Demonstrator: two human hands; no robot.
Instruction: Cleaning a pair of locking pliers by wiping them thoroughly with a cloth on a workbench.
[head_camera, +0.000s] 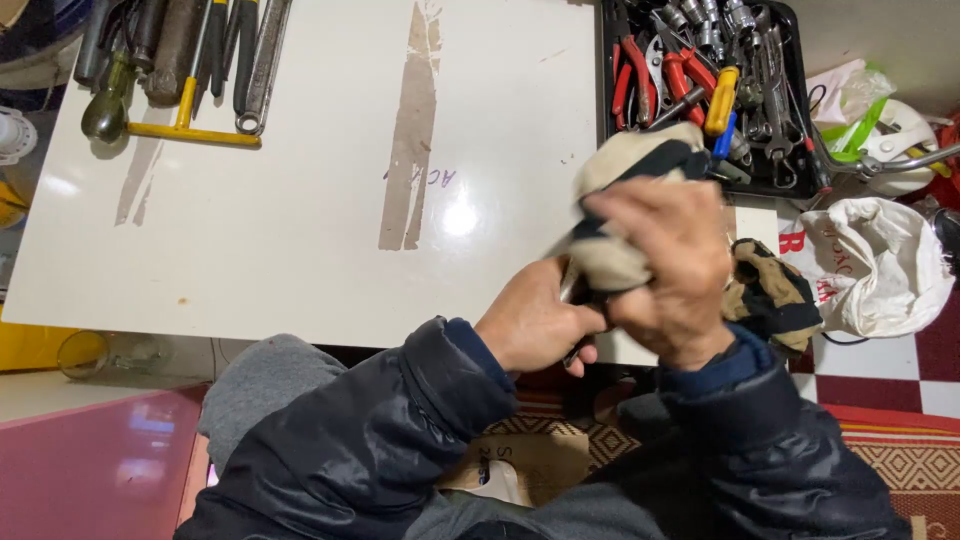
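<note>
My right hand (672, 265) is closed around a beige and black cloth (630, 160), bunched up over the near right part of the white table (300, 200). Under the cloth, my left hand (535, 320) grips a metal tool (573, 290), of which only a short dark stretch shows between the two hands. Both hands meet at the table's front edge, and both arms wear dark puffy sleeves. What kind of tool it is cannot be made out.
A black tray (795, 100) of pliers, wrenches and sockets sits at the back right. Wrenches and screwdrivers (190, 60) lie at the back left. A second beige and black cloth (770, 295) lies at the right edge, beside a white bag (880, 265).
</note>
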